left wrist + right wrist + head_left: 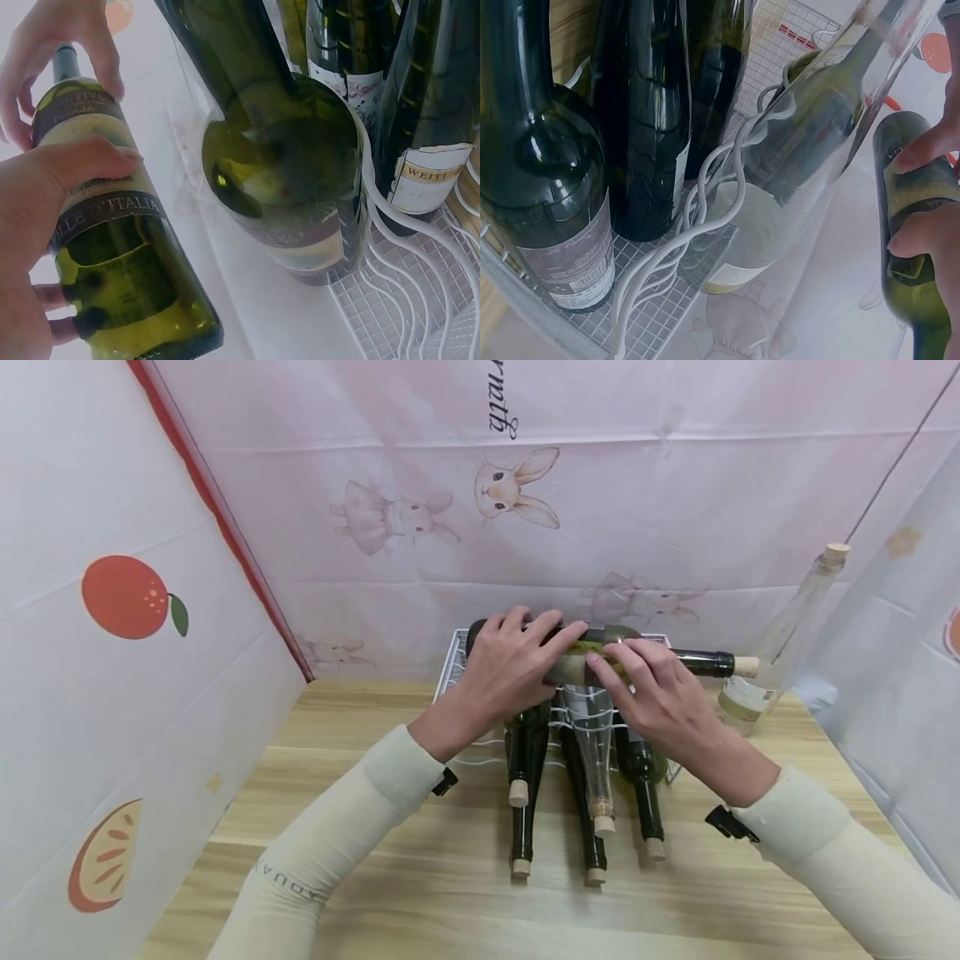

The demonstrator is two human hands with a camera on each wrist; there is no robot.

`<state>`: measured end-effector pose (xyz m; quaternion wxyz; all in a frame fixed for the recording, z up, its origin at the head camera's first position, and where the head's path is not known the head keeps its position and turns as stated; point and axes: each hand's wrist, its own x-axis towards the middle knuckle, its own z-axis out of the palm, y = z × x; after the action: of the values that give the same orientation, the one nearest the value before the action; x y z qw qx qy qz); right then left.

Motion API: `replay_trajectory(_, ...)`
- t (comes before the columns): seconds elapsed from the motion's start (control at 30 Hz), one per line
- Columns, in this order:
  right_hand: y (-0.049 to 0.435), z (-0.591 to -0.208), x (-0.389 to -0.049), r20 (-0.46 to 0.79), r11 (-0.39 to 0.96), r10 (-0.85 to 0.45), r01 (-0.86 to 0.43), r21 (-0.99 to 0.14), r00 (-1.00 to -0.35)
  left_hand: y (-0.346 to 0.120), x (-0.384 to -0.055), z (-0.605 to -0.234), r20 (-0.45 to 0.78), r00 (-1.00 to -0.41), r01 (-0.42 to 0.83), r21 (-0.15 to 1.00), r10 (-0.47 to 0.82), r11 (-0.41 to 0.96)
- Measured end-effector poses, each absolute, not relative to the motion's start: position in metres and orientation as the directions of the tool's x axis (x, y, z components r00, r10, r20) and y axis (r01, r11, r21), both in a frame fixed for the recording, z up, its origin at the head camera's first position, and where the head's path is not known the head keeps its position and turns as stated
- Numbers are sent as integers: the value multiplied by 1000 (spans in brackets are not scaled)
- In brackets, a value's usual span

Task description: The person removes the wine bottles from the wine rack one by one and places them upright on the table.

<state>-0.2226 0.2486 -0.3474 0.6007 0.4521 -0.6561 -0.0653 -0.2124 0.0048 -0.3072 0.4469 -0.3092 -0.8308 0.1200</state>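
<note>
Pale printed sheets surround the wood-grain desk (390, 877), which carries a white wire rack (450, 664) loaded with corked bottles (643, 768). The green bottle (568, 672) lies crosswise above the rack, its cork (746, 667) pointing to the rack's right. Both hands grip it: the left hand (510, 660) toward the base, the right hand (663, 693) near the shoulder. Expect rigid, smooth, breakable glass of moderate weight; fill level cannot be confirmed. Recommended hold: fingers around the labelled body, both ends supported. Avoid lifting by the cork.
</note>
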Motion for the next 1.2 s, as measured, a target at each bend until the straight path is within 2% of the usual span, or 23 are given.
replay_trajectory(0.2,248,-348,-221,718,562,-681,-529,636,139,-4,-215,-306,695,-407,381,-460,592,802)
replay_trajectory(0.43,247,-348,-220,721,541,-683,-585,604,112,-16,-216,-310,707,-428,355,-441,563,824)
replay_trajectory(0.6,244,-351,-222,763,531,-640,-667,522,88,-27,-216,-313,733,-429,352,-402,528,845)
replay_trajectory(0.7,245,-352,-224,798,535,-601,-724,435,35,-32,-217,-313,744,-425,352,-390,516,851)
replay_trajectory(0.8,248,-353,-224,823,553,-564,-772,313,-70,-38,-218,-313,750,-432,358,-368,502,858)
replay_trajectory(0.87,250,-354,-222,826,580,-534,-789,201,-182,-43,-218,-314,755,-440,364,-345,486,865)
replay_trajectory(0.93,252,-355,-219,808,613,-492,-788,56,-326,-48,-217,-315,758,-453,366,-322,469,873)
replay_trajectory(1.0,253,-356,-216,763,647,-442,-756,-93,-472,-54,-216,-316,762,-462,368,-301,454,880)
replay_trajectory(1.07,254,-357,-213,704,662,-394,-714,-229,-591,-59,-216,-317,763,-471,363,-289,442,886)
replay_trajectory(1.2,253,-356,-209,579,646,-335,-628,-434,-744,-67,-216,-320,766,-480,358,-274,428,892)
